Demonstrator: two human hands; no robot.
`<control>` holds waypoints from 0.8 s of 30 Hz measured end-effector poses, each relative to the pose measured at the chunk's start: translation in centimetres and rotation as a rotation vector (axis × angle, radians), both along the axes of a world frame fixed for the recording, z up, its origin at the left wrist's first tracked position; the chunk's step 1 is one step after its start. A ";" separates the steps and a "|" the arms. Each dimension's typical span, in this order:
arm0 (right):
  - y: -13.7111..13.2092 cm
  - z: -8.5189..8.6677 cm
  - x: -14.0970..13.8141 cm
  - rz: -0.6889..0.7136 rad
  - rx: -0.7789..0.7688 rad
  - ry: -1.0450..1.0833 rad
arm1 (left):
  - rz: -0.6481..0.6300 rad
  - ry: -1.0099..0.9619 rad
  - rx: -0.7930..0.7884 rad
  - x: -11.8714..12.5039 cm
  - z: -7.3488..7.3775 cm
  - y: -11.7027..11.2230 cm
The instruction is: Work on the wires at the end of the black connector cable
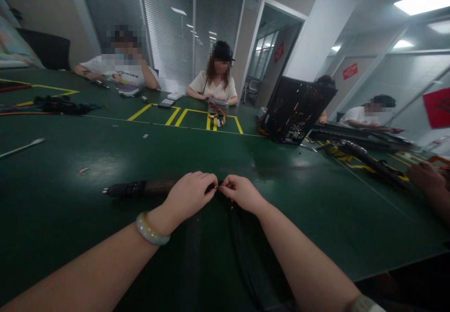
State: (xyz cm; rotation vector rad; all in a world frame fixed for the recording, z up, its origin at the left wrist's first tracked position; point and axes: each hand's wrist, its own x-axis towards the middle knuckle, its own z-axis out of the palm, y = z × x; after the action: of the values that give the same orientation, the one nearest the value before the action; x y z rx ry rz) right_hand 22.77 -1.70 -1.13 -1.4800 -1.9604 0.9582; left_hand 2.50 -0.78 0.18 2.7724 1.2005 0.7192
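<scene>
A dark, pen-shaped electric screwdriver (140, 189) lies across the table, its metal tip pointing left. My left hand (191, 194) is closed over its rear end, thumb and fingers pinched together. Right beside it, my right hand (244, 192) pinches at the end of a black cable (242, 251). That cable runs from under the right fingers down toward the table's near edge. A tiny brass-coloured spot shows between the two sets of fingertips; its exact shape is too small to tell.
The green table (87, 227) carries a white swab-like stick (23, 148), small scraps and a wire bundle (59, 105) at left. A black computer case (291, 110) stands at back right, near a dark cable bundle (365, 162). Several people sit around; another person's hand (427, 180) is at right.
</scene>
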 end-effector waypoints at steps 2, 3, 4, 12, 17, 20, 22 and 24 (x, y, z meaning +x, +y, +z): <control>0.1 0.0 0.0 0.003 0.014 -0.008 | -0.015 0.002 -0.001 0.0 0.0 0.0; 0.1 -0.1 0.0 0.004 0.024 -0.008 | -0.021 0.004 0.001 -0.1 0.0 0.0; 0.1 -0.1 0.0 0.003 0.035 -0.008 | -0.023 0.005 0.004 -0.1 0.0 0.0; 0.0 -0.1 -0.2 -0.017 0.026 -0.017 | -0.010 0.018 0.018 0.0 -0.3 0.2; -0.2 0.2 -0.2 -0.009 0.049 -0.029 | -0.013 0.020 0.007 0.0 -0.2 0.1; -0.3 0.3 -0.2 -0.015 0.031 -0.019 | -0.007 0.017 0.010 0.0 -0.1 0.1; -0.2 0.3 -0.2 -0.029 0.020 -0.015 | -0.006 0.017 0.018 0.1 -0.1 0.1; -0.2 0.2 -0.2 -0.035 0.020 -0.008 | -0.006 0.018 0.027 0.1 -0.2 0.1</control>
State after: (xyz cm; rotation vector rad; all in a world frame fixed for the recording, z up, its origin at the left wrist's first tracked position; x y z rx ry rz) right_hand 22.56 -1.89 -0.92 -1.5047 -1.9373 0.9162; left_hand 2.61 -0.71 0.03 2.8091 1.1942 0.7170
